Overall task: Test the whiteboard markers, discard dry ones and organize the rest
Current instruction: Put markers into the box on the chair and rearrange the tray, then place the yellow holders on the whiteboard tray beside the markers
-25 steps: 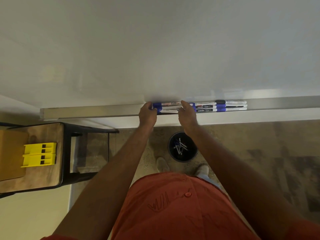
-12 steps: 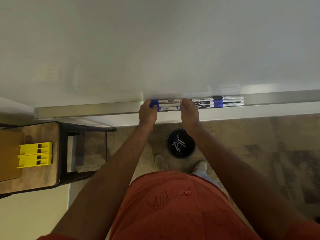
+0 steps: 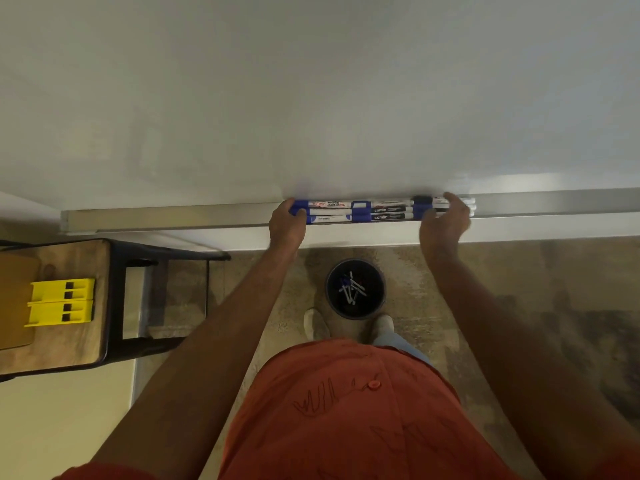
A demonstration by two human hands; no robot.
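Note:
Several whiteboard markers [image 3: 363,211] with blue and black caps lie end to end in rows on the metal tray [image 3: 173,216] under the whiteboard [image 3: 311,98]. My left hand [image 3: 286,225] presses its fingertips against the blue caps at the left end of the rows. My right hand [image 3: 445,220] lies cupped over the right end, hiding part of the markers there. On the floor below stands a dark round bin [image 3: 380,277] holding several discarded markers [image 3: 351,291].
A wooden stool [image 3: 69,348] with a black frame stands at the left, carrying a yellow slotted holder [image 3: 60,303] and a brown board [image 3: 14,299]. My feet are on the carpet just before the bin.
My right hand has slid from the middle of the marker rows to their right end. My left hand has stayed at the left end.

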